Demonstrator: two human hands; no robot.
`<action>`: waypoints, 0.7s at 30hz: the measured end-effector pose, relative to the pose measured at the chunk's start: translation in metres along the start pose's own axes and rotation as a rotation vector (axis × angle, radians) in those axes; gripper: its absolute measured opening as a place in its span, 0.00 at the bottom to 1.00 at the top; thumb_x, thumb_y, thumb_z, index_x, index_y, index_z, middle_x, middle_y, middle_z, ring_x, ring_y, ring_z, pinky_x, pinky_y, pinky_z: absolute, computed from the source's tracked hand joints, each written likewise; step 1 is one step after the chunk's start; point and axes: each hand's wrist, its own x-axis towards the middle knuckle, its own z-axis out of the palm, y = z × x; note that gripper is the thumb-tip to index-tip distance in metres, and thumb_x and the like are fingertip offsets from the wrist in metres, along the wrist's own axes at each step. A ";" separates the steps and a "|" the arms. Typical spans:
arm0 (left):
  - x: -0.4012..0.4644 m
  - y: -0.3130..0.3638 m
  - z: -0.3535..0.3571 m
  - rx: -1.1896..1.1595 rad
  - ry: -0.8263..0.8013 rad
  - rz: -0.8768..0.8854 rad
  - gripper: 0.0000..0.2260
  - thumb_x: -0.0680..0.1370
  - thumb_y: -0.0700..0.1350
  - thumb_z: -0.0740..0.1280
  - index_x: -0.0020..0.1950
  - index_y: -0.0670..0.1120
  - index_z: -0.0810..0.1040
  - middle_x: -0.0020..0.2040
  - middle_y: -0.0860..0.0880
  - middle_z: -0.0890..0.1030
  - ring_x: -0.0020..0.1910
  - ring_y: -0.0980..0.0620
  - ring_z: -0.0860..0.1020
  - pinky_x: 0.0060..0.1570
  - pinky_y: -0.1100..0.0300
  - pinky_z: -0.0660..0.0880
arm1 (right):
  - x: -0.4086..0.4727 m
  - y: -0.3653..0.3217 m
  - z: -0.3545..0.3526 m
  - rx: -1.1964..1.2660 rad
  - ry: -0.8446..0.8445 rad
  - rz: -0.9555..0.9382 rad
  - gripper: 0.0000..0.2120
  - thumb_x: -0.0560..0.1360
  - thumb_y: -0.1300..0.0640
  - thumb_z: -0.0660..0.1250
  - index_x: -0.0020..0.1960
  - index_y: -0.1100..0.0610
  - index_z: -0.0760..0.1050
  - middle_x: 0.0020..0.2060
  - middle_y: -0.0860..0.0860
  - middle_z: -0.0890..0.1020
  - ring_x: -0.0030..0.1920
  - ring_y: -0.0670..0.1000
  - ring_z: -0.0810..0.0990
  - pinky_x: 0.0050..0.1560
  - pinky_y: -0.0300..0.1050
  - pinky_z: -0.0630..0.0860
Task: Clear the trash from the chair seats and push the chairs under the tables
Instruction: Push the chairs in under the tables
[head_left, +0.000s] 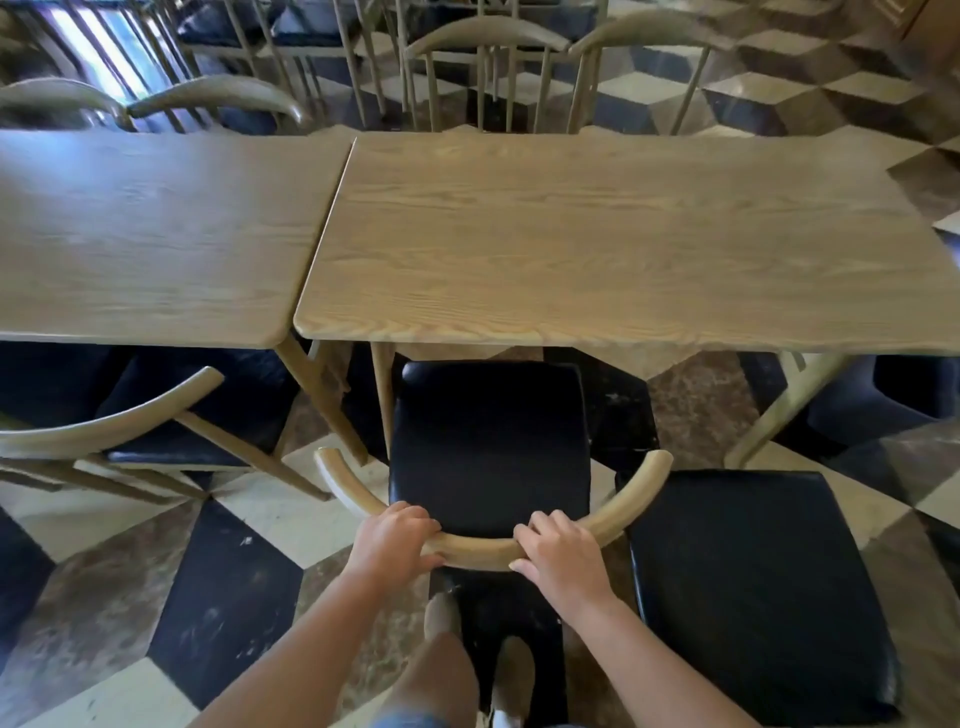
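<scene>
A chair with a black padded seat (488, 441) and a curved wooden backrest (480, 552) stands in front of me, its front edge just under the right wooden table (597, 234). My left hand (396, 538) and my right hand (561, 558) both grip the backrest rail, one on each side of its middle. The seat is bare, with no trash on it. A second black seat (753, 587) stands out from the table at the right, also bare.
A left wooden table (145, 234) abuts the right one. A chair (156, 415) is partly tucked under it at the left. Several chairs (488, 36) line the far side. The floor (223, 587) is checkered tile. My feet (441, 618) are behind the chair.
</scene>
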 end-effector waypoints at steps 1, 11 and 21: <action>0.007 -0.004 -0.003 0.008 -0.005 0.007 0.21 0.73 0.60 0.66 0.64 0.55 0.74 0.59 0.56 0.78 0.58 0.54 0.73 0.55 0.57 0.73 | 0.007 0.002 -0.002 -0.028 -0.013 -0.006 0.16 0.63 0.44 0.77 0.45 0.52 0.80 0.38 0.49 0.82 0.38 0.49 0.79 0.37 0.42 0.80; 0.068 -0.035 -0.028 0.013 0.036 0.042 0.20 0.73 0.60 0.65 0.62 0.55 0.75 0.58 0.56 0.78 0.58 0.54 0.73 0.53 0.58 0.73 | 0.081 0.020 -0.016 -0.081 -0.023 -0.010 0.21 0.53 0.42 0.81 0.39 0.50 0.80 0.32 0.46 0.79 0.32 0.47 0.78 0.29 0.39 0.77; 0.132 -0.062 -0.067 0.062 -0.020 0.029 0.19 0.74 0.59 0.65 0.61 0.54 0.75 0.57 0.55 0.78 0.57 0.52 0.72 0.50 0.57 0.72 | 0.153 0.030 -0.034 -0.072 -0.103 0.034 0.16 0.69 0.46 0.73 0.50 0.55 0.76 0.42 0.52 0.79 0.44 0.53 0.78 0.41 0.46 0.77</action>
